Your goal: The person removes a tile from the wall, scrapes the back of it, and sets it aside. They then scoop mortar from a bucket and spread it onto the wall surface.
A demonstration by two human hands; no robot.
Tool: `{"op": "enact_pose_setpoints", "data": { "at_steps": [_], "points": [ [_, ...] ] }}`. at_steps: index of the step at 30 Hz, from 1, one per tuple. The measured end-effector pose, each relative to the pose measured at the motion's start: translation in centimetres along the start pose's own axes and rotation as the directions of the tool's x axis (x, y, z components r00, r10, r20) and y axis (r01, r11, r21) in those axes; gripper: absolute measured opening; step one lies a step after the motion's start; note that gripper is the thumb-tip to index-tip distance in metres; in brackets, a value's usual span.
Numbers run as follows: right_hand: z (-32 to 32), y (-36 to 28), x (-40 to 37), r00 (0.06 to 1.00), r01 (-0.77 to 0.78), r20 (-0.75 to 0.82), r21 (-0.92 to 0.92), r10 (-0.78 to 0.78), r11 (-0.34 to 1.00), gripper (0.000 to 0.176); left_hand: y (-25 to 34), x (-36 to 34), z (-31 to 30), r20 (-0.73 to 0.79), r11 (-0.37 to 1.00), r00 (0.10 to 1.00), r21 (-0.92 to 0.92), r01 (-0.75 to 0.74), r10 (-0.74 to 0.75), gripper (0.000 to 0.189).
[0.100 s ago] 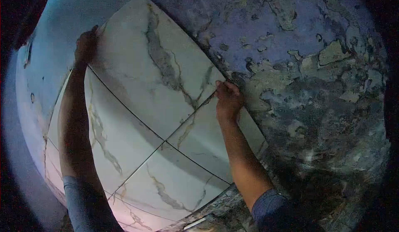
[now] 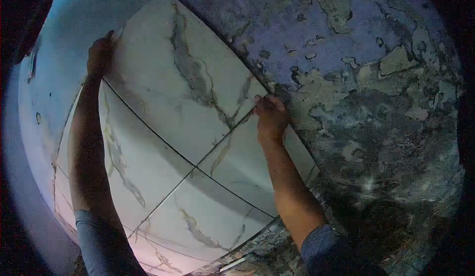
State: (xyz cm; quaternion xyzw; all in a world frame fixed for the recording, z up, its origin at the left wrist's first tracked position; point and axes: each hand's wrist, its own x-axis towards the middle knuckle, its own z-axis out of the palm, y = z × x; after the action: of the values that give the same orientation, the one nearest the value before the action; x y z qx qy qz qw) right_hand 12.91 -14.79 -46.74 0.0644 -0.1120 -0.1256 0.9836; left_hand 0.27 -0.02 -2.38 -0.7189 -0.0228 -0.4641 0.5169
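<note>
A large marble-patterned wall tile (image 2: 153, 63), white with grey and gold veins, stands at the top of a tiled patch of wall. My left hand (image 2: 101, 55) grips its left edge, fingers bent around the side. At the tile's lower right corner is my right hand (image 2: 272, 115), thumb and fingers closed on the edge by the joint. Below sit more tiles of the same pattern: a left tile (image 2: 143, 152), a right tile (image 2: 247, 159) and a lower tile (image 2: 208, 211). Dark joint lines run between them.
To the right is a rough wall (image 2: 366, 112) with peeling purple paint and bare patches. A smooth bluish wall (image 2: 54, 98) rises at the left. Rubble (image 2: 267, 246) and a thin pale strip (image 2: 232, 264) lie along the tiles' lower edge.
The whole view has shifted very slightly. Both hands stay at the same places on the upper tile.
</note>
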Motion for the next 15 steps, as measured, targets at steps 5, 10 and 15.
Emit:
{"op": "enact_pose_setpoints", "data": {
  "at_steps": [5,10,15],
  "points": [
    [3.1,-2.2,-1.7,1.000,-0.004,-0.009,-0.234,0.002,0.972,0.017,-1.8,1.4,-0.4,-0.102,0.999,0.994,-0.015,-0.042,0.040,0.037],
    [2.7,-5.4,-3.3,0.989,-0.072,0.112,-0.210,0.097,0.975,0.016,-2.6,1.7,-0.4,-0.395,0.965,0.881,0.104,-0.240,0.261,0.041],
    [1.1,-10.0,-6.4,0.999,-0.002,0.031,-0.381,0.015,0.924,0.018,-3.9,1.9,-5.3,-0.466,0.953,0.833,0.096,-0.286,0.297,0.034]
  ]
}}
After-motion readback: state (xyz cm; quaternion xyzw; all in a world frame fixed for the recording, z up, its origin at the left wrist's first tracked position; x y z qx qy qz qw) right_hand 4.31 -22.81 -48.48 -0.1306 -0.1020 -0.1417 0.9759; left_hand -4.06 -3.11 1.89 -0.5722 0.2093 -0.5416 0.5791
